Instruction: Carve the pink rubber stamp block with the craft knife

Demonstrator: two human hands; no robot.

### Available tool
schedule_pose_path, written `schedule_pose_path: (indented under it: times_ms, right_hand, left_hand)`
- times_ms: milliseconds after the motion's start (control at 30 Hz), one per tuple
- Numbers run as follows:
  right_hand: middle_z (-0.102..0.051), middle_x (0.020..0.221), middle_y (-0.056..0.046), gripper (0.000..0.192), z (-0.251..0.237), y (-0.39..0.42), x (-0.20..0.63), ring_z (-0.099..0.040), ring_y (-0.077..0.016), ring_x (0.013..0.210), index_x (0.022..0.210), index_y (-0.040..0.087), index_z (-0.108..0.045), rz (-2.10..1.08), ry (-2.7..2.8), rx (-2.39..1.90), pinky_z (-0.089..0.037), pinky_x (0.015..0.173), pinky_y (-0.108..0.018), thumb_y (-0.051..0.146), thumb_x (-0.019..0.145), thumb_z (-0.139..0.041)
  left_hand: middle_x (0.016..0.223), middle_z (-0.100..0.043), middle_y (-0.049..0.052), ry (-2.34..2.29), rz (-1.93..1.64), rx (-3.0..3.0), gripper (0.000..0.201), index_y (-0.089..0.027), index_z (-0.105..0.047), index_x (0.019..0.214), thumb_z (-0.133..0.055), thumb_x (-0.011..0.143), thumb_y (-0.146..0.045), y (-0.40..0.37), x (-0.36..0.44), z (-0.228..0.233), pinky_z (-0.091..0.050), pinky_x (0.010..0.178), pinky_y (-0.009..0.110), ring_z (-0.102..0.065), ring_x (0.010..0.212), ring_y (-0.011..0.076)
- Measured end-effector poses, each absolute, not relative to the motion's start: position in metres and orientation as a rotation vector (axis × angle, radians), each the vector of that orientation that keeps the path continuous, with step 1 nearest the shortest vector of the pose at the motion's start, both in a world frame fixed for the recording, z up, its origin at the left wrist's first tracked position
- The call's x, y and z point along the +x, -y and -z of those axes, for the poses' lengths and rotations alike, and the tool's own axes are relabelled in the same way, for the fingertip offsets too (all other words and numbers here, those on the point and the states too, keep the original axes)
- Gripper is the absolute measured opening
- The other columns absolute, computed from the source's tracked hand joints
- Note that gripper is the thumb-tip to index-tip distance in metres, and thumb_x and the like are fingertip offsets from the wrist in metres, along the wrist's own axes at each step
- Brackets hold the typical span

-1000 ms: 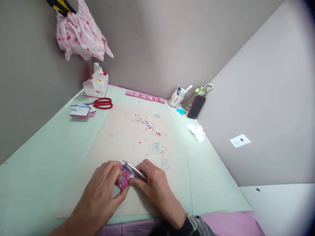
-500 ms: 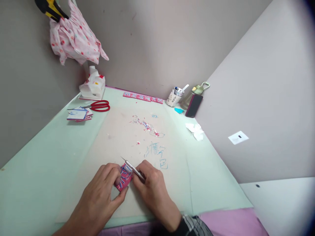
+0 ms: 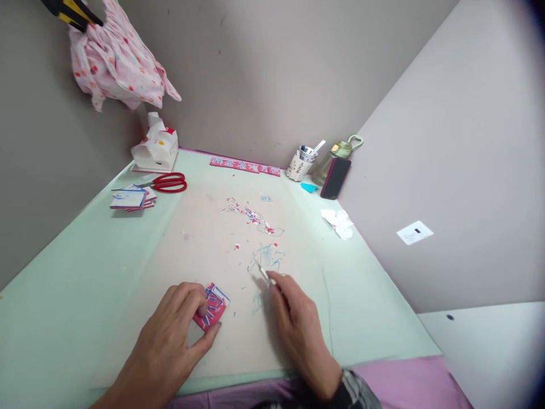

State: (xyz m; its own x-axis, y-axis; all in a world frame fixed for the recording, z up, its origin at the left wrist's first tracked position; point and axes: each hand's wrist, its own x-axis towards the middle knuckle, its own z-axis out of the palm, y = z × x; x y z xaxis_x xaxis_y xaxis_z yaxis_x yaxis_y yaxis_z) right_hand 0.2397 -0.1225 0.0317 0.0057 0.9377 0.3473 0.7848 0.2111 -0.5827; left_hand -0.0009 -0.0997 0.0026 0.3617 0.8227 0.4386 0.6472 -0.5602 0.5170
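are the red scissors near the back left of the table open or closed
Closed. The red scissors lie flat on the table, both handle loops side by side and the blades together in one thin line.

Nothing can be read for certain: the blue scrawl (image 3: 267,257) on the work board (image 3: 200,238), the print on the pen cup (image 3: 298,167) and the characters on the pink strip (image 3: 244,166) by the wall are all too small or blurred.
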Motion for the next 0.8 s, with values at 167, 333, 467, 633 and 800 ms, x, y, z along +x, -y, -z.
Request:
schedule_pose_path:
  times_ms: [167,333,467,633,800]
  right_hand:
    - [-0.067,0.084,-0.003,0.026,-0.028,0.155,0.215,-0.065,-0.0158,0.068,0.123,0.021,-0.066,-0.353,2.02,-1.448,-0.048,0.06,-0.024,0.02,0.107,-0.045]
    - [-0.067,0.081,-0.003,0.025,-0.032,0.162,0.211,-0.064,-0.0157,0.065,0.119,0.021,-0.069,-0.353,2.042,-1.422,-0.048,0.058,-0.024,0.023,0.108,-0.046]
    - [-0.067,0.081,-0.004,0.027,-0.03,0.16,0.211,-0.064,-0.0157,0.063,0.114,0.02,-0.07,-0.327,2.076,-1.436,-0.049,0.058,-0.024,0.023,0.108,-0.044]
    - [-0.067,0.084,-0.005,0.026,-0.027,0.161,0.21,-0.065,-0.0163,0.065,0.116,0.021,-0.07,-0.277,2.097,-1.456,-0.05,0.059,-0.024,0.025,0.108,-0.045]
    - [-0.066,0.082,-0.004,0.028,-0.027,0.164,0.208,-0.065,-0.016,0.063,0.115,0.022,-0.069,-0.222,2.112,-1.486,-0.049,0.058,-0.024,0.026,0.11,-0.042]
  left_hand:
    - [0.1,-0.061,0.003,-1.298,-0.971,2.343,0.012,-0.026,-0.05,0.098,-0.06,0.093,-0.021,0.101,-0.002,-0.002,-0.05,0.082,0.041,-0.06,0.094,0.0264]
    - [0.099,-0.061,0.003,-1.288,-1.003,2.326,0.012,-0.026,-0.053,0.097,-0.062,0.092,-0.021,0.101,-0.002,-0.003,-0.051,0.08,0.04,-0.061,0.092,0.0259]
    - [0.098,-0.061,0.002,-1.278,-0.994,2.319,0.012,-0.027,-0.053,0.098,-0.062,0.093,-0.021,0.1,-0.002,-0.003,-0.051,0.08,0.039,-0.061,0.093,0.0261]
    - [0.1,-0.061,0.002,-1.269,-1.001,2.329,0.015,-0.027,-0.053,0.099,-0.064,0.091,-0.02,0.1,-0.003,-0.003,-0.051,0.081,0.039,-0.06,0.093,0.0255]
    - [0.099,-0.06,0.002,-1.267,-0.995,2.34,0.016,-0.026,-0.054,0.099,-0.065,0.09,-0.019,0.1,-0.004,-0.004,-0.05,0.08,0.039,-0.06,0.092,0.0258]
